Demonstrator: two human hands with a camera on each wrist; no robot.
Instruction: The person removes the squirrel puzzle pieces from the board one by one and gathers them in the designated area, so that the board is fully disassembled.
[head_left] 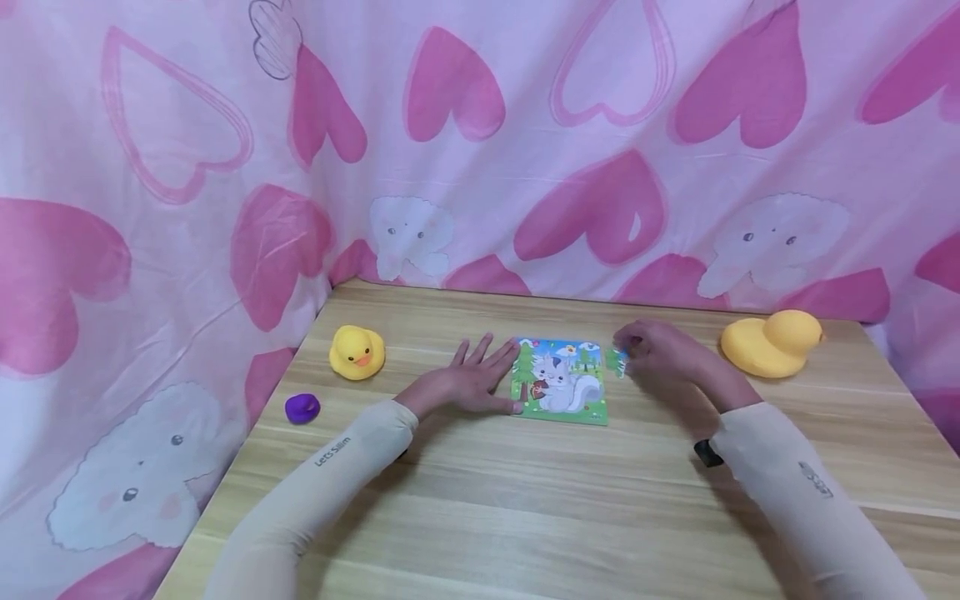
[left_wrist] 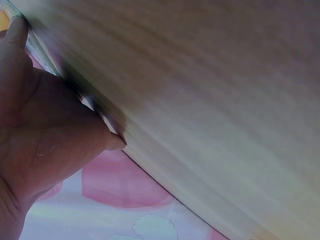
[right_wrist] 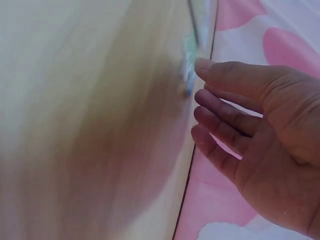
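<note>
A square squirrel jigsaw puzzle (head_left: 561, 385) lies flat on the wooden table (head_left: 487, 517). My left hand (head_left: 476, 385) is spread at its left side, fingers straight, with thumb and fingertips at the puzzle's edge. The left wrist view shows this hand (left_wrist: 45, 120) low over the tabletop. Just right of the puzzle, my right hand (head_left: 663, 352) pinches a small green and blue puzzle piece (head_left: 617, 362) between thumb and fingers. In the right wrist view the piece (right_wrist: 189, 62) is blurred at the thumb tip, and the other fingers are bent.
A yellow rubber duck (head_left: 357, 352) and a small purple duck (head_left: 302, 408) sit on the left of the table. A larger yellow duck (head_left: 772, 343) stands at the right, beyond my right wrist. A pink heart-patterned curtain (head_left: 450, 167) hangs along the back and left.
</note>
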